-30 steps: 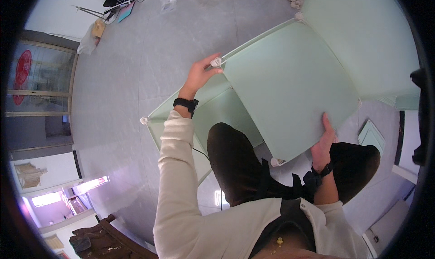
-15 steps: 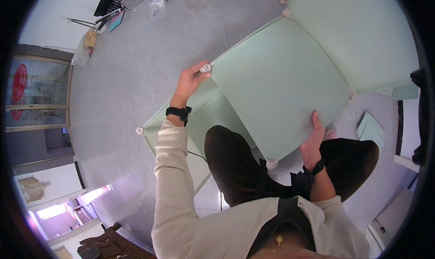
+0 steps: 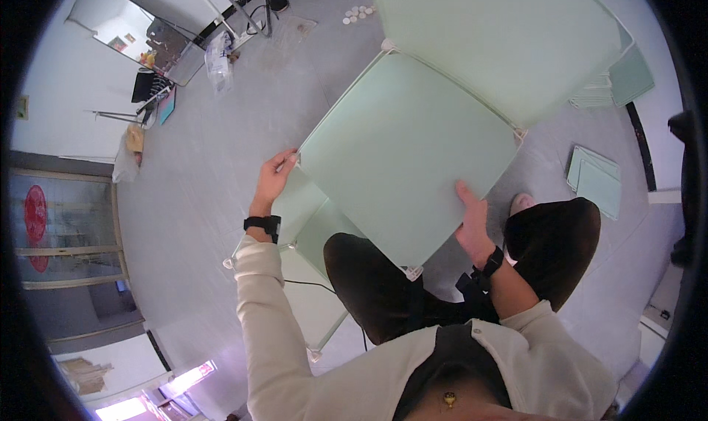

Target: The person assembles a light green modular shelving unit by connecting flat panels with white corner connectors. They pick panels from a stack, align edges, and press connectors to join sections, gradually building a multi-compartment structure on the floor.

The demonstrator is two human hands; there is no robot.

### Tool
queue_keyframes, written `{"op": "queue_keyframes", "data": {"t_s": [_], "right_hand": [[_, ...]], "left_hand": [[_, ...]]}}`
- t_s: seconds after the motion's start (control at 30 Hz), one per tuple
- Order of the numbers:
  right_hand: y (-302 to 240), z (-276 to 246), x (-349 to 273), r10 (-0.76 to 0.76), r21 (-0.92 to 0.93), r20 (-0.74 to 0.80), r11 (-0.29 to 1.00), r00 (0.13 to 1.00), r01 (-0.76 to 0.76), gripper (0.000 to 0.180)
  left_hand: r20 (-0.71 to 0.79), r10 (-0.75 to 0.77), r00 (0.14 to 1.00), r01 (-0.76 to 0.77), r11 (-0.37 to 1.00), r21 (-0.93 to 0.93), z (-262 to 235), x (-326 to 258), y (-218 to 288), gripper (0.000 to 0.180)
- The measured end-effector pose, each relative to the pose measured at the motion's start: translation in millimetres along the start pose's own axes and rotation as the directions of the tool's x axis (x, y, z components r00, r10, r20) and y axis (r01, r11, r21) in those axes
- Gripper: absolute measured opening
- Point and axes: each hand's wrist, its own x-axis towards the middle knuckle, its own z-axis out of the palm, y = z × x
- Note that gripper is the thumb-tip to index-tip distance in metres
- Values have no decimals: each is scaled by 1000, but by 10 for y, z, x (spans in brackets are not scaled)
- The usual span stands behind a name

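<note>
The square pale green panel (image 3: 405, 155) is positioned in front of the person, its near corner above the gap between the black-trousered legs. The left hand (image 3: 271, 179) is at the panel's left corner—fingers clamped on the corner. The right hand (image 3: 476, 229) grips the lower-right edge—thumb flat on the upper face, remaining fingers hidden beneath. White corner connectors (image 3: 411, 273) are fitted at the near, far and right corners. A larger pale green panel (image 3: 501, 37) adjoins the upper-right edge. Loose panels (image 3: 597, 185) lie on the gray floor (image 3: 192, 200), right.
</note>
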Motion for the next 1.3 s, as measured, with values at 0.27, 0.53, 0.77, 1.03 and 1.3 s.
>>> {"op": "queue_keyframes", "data": {"t_s": [0.27, 0.53, 0.77, 1.03, 1.3], "right_hand": [[-427, -182, 364, -180, 147, -95, 970, 979, 192, 34], [-643, -198, 686, -198, 104, -149, 971, 969, 214, 35], [-627, -136, 718, -357, -253, -163, 916, 920, 311, 31], [-680, -78, 676, -353, -310, -177, 906, 919, 289, 26], [-747, -88, 825, -369, -366, -67, 873, 927, 322, 25]], "left_hand": [[294, 157, 943, -287, 830, 477, 138, 975, 1369, 42], [7, 179, 984, -167, 897, 409, 1549, 2344, 1660, 34], [-63, 196, 979, -187, 973, 133, 1766, 2340, 1518, 30], [-168, 209, 963, -176, 965, 195, 1841, 2316, 1581, 30], [-143, 133, 981, -101, 972, 211, 1814, 2289, 1628, 32]]}}
